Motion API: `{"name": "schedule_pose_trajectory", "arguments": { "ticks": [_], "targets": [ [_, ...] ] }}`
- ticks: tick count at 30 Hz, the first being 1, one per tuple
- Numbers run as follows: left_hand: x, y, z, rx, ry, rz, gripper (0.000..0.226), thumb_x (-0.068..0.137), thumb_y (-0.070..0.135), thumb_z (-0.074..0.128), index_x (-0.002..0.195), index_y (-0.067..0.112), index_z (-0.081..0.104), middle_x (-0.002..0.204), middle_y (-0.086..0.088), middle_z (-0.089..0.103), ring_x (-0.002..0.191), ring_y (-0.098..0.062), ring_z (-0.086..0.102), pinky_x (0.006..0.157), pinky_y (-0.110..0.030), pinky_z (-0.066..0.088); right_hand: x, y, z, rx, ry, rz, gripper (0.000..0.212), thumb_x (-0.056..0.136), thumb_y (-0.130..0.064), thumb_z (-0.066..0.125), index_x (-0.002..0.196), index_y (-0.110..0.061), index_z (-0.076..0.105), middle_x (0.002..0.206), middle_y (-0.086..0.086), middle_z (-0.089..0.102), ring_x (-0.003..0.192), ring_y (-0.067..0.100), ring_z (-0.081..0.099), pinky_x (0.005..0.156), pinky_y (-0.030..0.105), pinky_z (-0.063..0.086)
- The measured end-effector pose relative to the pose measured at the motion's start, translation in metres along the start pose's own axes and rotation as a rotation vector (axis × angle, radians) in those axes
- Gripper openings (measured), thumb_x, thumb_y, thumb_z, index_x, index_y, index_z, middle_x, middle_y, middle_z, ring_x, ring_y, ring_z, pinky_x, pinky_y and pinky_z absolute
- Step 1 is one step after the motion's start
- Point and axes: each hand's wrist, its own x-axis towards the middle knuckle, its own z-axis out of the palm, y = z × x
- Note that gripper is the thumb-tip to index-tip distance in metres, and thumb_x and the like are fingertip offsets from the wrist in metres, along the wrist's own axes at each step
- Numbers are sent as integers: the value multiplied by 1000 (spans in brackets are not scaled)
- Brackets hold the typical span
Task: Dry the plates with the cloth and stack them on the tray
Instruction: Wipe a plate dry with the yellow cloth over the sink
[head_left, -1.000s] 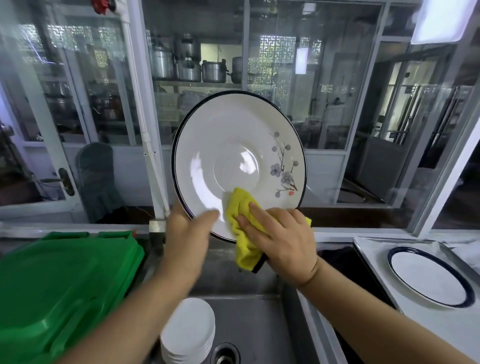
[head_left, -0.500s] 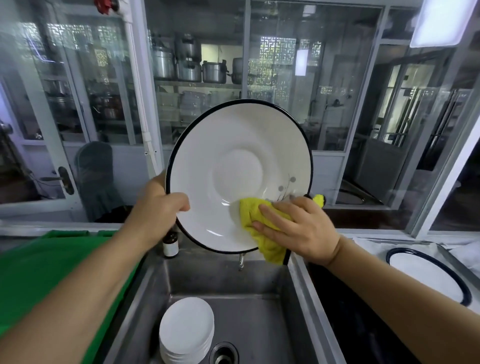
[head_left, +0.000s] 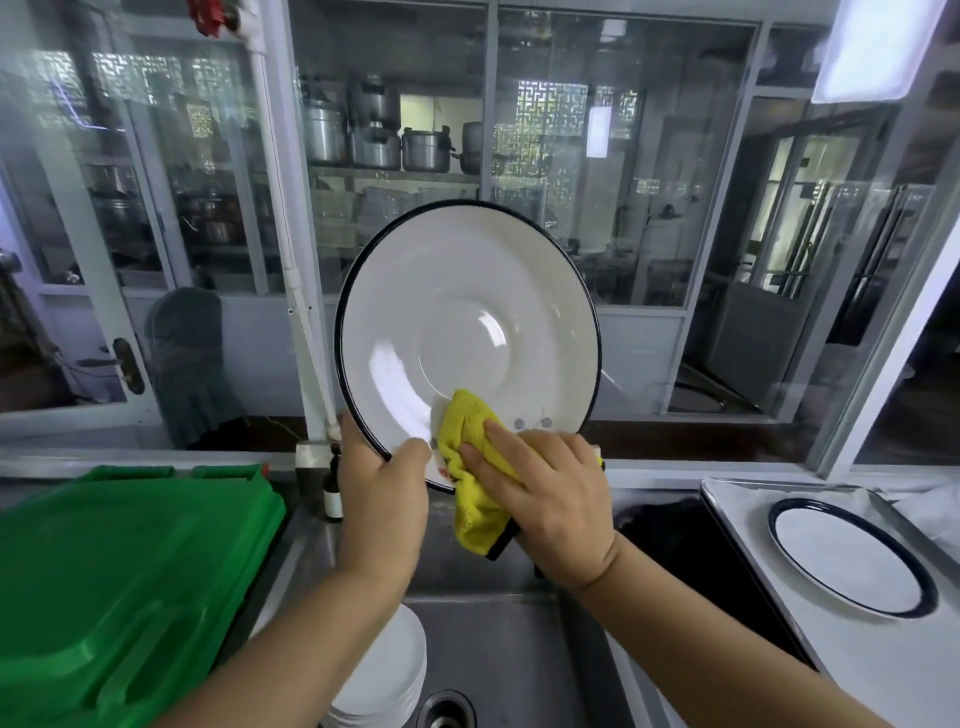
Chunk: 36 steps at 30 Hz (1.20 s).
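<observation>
I hold a white plate with a dark rim (head_left: 467, 322) upright above the sink, its face toward me. My left hand (head_left: 382, 499) grips its lower left rim, thumb on the face. My right hand (head_left: 550, 499) presses a yellow cloth (head_left: 470, 462) against the plate's lower part, covering most of its flower print. On the right a metal tray (head_left: 753, 525) lined with white cloth carries one dark-rimmed plate (head_left: 849, 556) lying flat. A stack of white plates (head_left: 387, 670) sits in the sink (head_left: 498, 654), partly hidden by my left forearm.
A green plastic lid or crate (head_left: 119, 587) fills the counter on the left. A small dark bottle (head_left: 332, 493) stands at the sink's back edge by a white pipe (head_left: 291, 260). A black basin (head_left: 691, 556) lies between sink and tray. Glass windows run behind.
The plate has turned in my hands, bringing the flower print to the bottom. My left hand shifted from the left rim to the lower rim, and the cloth moved down and left.
</observation>
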Motion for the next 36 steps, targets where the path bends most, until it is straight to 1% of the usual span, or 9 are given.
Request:
{"name": "schedule_pose_trajectory", "arguments": {
  "ticks": [4,6,14,16,19,23,26,31,36],
  "targets": [
    [14,2,-12,122,-47,-58,38,57,11,53,88,30,61,71,24,66,61,4,60,51,-13,44,-5,4,1,22,1,-86,26,91,-15,56,112,-21,71,112,5,69,76,24,65,61,32,49],
    [21,10,-19,193,-79,-58,27,59,9,55,82,23,59,65,24,64,60,7,59,47,-8,41,-7,16,0,0,-7,-167,27,93,-14,54,113,-22,71,112,5,69,77,24,66,60,32,48],
    [87,63,-44,567,-535,-74,36,53,14,58,89,7,57,80,-12,62,76,-24,57,71,-34,44,-12,72,-7,-55,-62,-441,25,93,-13,58,113,-18,70,109,8,69,78,25,65,64,36,49],
    [92,71,-44,462,-512,-102,32,57,20,61,89,17,64,84,-12,69,79,-27,63,75,-37,48,-11,66,-7,-32,-29,-389,22,91,-13,61,109,-20,72,106,7,70,75,24,65,61,35,48],
    [67,55,-35,159,-286,-151,24,68,17,67,83,35,70,82,4,74,77,-16,70,66,-30,55,-10,51,-6,-20,10,-272,22,93,-15,58,108,-21,73,107,6,71,72,25,65,60,34,48],
    [3,8,-11,37,-85,-156,49,63,9,64,107,32,64,100,10,72,97,-14,67,84,-33,50,-7,24,-4,9,19,-118,26,96,-16,51,109,-22,73,109,5,70,71,24,65,59,33,49],
    [-3,-9,-10,22,-32,-171,55,58,7,55,107,29,63,98,11,72,95,-14,66,80,-30,50,-11,13,-2,12,8,-88,25,96,-17,52,108,-23,73,108,4,70,72,23,66,58,32,49],
    [22,-5,-31,171,-153,-205,46,51,9,55,92,25,66,83,12,73,81,-10,67,66,-21,50,-18,27,0,3,-21,-223,23,95,-18,55,110,-22,72,109,4,70,76,23,67,58,31,48],
    [64,19,-52,420,-370,-270,44,45,11,57,88,12,67,80,-4,74,87,-32,66,81,-46,54,-20,59,-3,-10,-40,-351,21,89,-19,66,108,-22,73,103,5,71,72,24,65,57,33,48]
  ]
}}
